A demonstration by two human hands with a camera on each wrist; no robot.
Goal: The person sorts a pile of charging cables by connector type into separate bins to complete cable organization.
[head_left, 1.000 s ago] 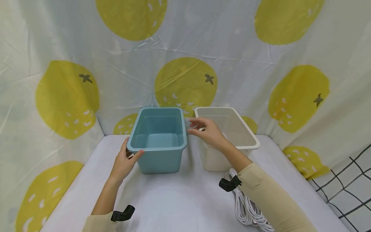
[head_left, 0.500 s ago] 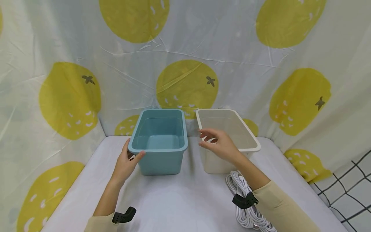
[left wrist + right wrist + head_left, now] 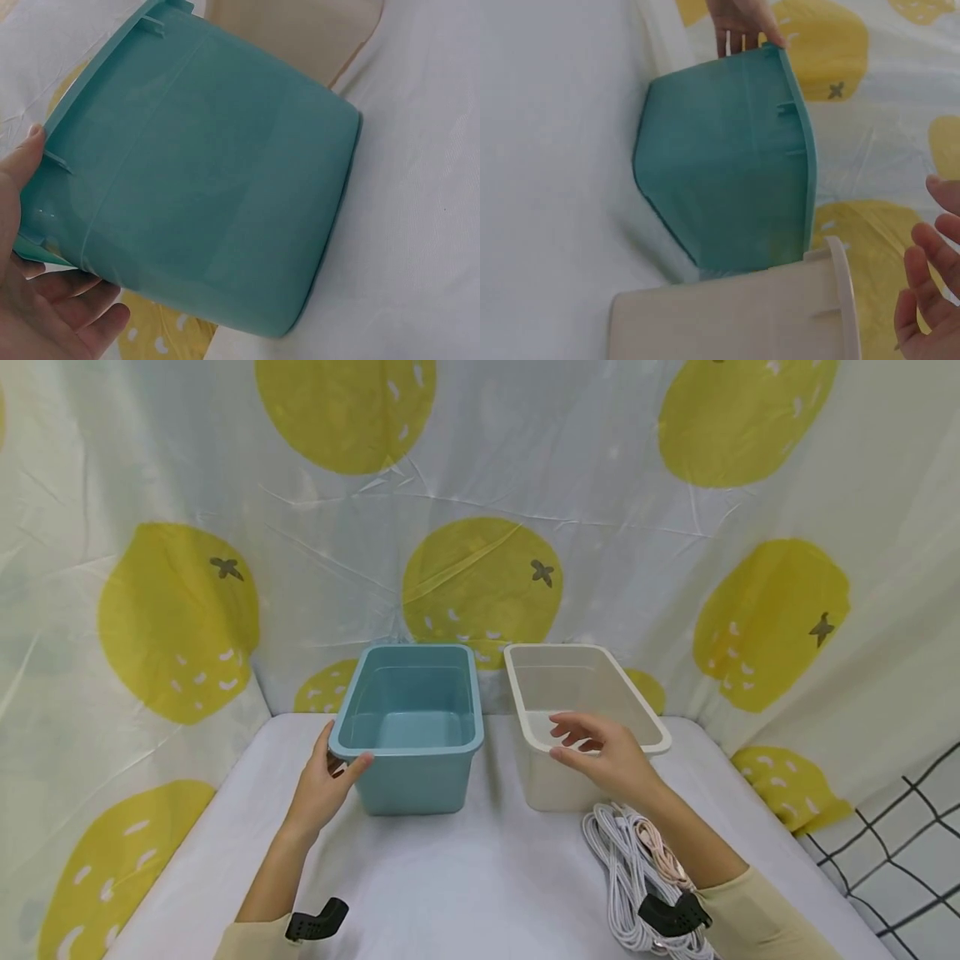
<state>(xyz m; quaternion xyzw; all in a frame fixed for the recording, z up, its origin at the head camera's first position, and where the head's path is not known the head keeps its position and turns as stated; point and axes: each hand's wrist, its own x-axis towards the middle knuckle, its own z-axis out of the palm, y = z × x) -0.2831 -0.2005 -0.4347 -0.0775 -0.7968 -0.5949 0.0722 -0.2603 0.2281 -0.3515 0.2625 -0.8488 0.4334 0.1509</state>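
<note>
My left hand (image 3: 318,789) holds the near left corner of a blue plastic bin (image 3: 416,783), thumb on the front rim and fingers around the side. In the left wrist view, the thumb (image 3: 26,154) touches the rim while the other fingers lie by the bin's side wall. The bin stands upright, and nothing shows inside it. Over the near rim of a cream plastic bin (image 3: 558,785), my right hand (image 3: 611,764) hovers with loosely bent fingers and nothing between them. The right wrist view shows those fingers (image 3: 930,277) apart from the cream bin's rim.
A coiled white cable bundle (image 3: 618,877) and a pinkish cable (image 3: 660,856) lie on the white-covered table (image 3: 480,885), partly under my right forearm. A lemon-print curtain (image 3: 480,585) stands behind the bins. At the right is a black wire grid (image 3: 907,860).
My right hand has moved from the gap between the bins to the right and nearer, over the cream bin's front rim. The pinkish cable has come into view. My left hand stays put.
</note>
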